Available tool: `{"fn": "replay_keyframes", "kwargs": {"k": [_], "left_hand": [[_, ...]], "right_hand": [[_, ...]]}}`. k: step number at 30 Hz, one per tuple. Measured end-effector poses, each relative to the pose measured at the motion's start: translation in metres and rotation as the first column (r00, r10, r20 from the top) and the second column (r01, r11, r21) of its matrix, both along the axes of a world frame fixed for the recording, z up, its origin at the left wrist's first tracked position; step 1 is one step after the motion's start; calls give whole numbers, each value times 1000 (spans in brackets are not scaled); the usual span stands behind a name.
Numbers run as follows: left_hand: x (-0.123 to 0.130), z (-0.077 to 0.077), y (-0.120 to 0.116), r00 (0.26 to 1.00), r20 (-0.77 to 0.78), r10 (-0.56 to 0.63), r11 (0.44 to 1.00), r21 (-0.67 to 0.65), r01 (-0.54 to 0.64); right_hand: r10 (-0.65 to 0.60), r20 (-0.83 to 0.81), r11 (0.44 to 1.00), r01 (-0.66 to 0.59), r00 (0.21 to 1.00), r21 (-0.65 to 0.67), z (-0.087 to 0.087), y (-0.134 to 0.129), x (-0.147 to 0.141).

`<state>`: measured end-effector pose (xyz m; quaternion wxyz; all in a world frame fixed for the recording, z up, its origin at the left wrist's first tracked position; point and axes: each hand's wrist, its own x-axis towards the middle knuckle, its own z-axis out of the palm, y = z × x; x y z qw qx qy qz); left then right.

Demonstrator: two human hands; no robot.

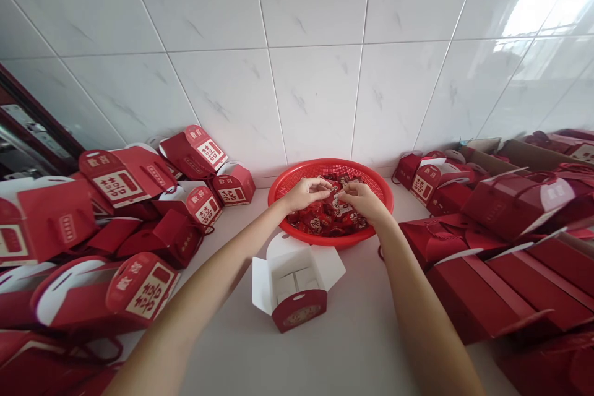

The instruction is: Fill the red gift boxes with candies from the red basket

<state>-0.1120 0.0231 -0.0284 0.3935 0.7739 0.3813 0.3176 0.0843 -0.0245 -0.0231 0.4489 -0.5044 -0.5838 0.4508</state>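
A round red plastic basket [383, 198] stands against the wall, with many red-wrapped candies [315, 223] in it. Over its left side, my left hand [306, 193] pinches a small wrapped candy between thumb and fingers. My right hand [364, 201], just across from it, has its fingertips closed on another wrapped candy with a pale patch; the fingers partly cover it. In front of the basket, nearer to me, sits a small red gift box [299, 310] with its white flaps spread open. Pale inner panels show inside it.
Red gift boxes [148, 291] with white character labels are piled on the left of the white tabletop [278, 365]. More red boxes [482, 297] crowd the right, with brown cardboard [533, 158] behind them. A tiled wall [315, 93] rises behind the basket.
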Motion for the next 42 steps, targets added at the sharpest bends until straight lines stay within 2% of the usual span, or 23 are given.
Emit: {"fn": "replay_keyframes", "kwargs": {"k": [3,6,10,17,24,29,37,42], "left_hand": [[-1,-1,3,983,-93,161,983,109,-150],[-2,-3,6,917,-233,322,942,180,-285],[-6,-6,9,839,-354,412,911,189,-367],[-10,-12,8,785,-492,375,924,127,-362],[-7,-7,5,758,-581,297,941,42,-336],[-3,-4,4,787,-536,305,942,49,-331],[0,2,0,836,-404,372,928,136,-347],[-1,2,1,852,-350,389,921,170,-351]], "right_hand": [[-45,55,999,44,998,8,-3,3,0],[-88,125,996,85,988,22,-6,5,0],[-127,176,992,120,976,49,-7,7,0],[-145,204,989,134,968,67,-10,8,1],[-171,196,985,160,966,70,-12,10,1],[-170,204,985,163,964,50,-8,8,1],[-147,167,989,149,975,-1,-6,5,-1],[-154,176,988,153,972,15,-8,6,0]]}}
